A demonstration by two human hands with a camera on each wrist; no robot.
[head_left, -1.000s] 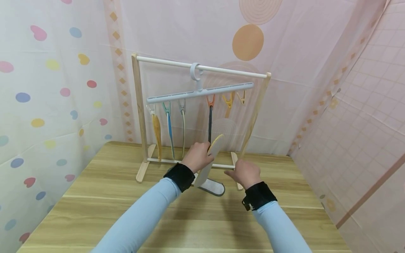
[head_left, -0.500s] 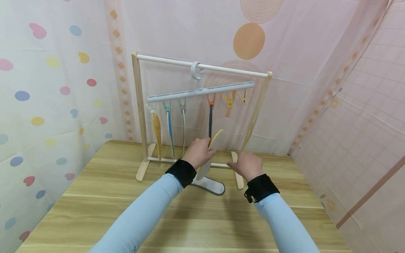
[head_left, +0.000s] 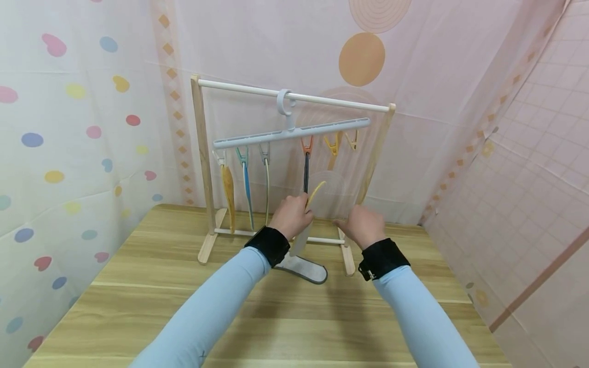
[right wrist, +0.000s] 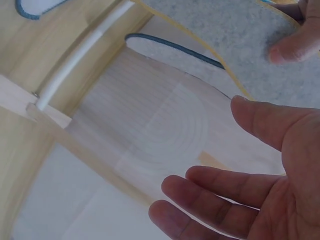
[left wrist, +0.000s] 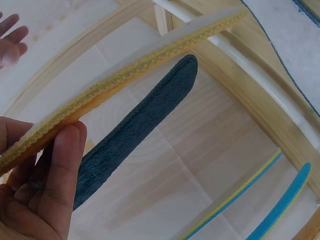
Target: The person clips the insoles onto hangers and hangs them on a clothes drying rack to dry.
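My left hand [head_left: 291,217] pinches a yellow-edged insole [left wrist: 130,70] between thumb and fingers, holding it upright above the table. Its pale grey felt side [right wrist: 215,25] faces right. Just behind it, a dark insole [left wrist: 135,132] hangs from an orange clip [head_left: 307,145]. To the right, my right hand [head_left: 364,226] is near the rack's right post with nothing in it; the right wrist view shows its fingers spread and relaxed. A yellow clip [head_left: 332,144] and a small pale yellow clip [head_left: 353,140] hang bare above it. A grey, dark-edged insole [head_left: 306,270] lies on the table below.
A light-blue hanger [head_left: 257,139] hooks over the white top bar [head_left: 340,104] of a wooden rack [head_left: 202,153]. On its left side hang a mustard insole [head_left: 228,199], a blue-sided insole [head_left: 247,197] and a pale thin-edged insole [head_left: 267,194]. Patterned curtains stand behind.
Both hands have moved slightly up and toward the rack, the left still holding the yellow-edged insole, which now shows more edge-on. The hanging insoles and the one on the table stay put.
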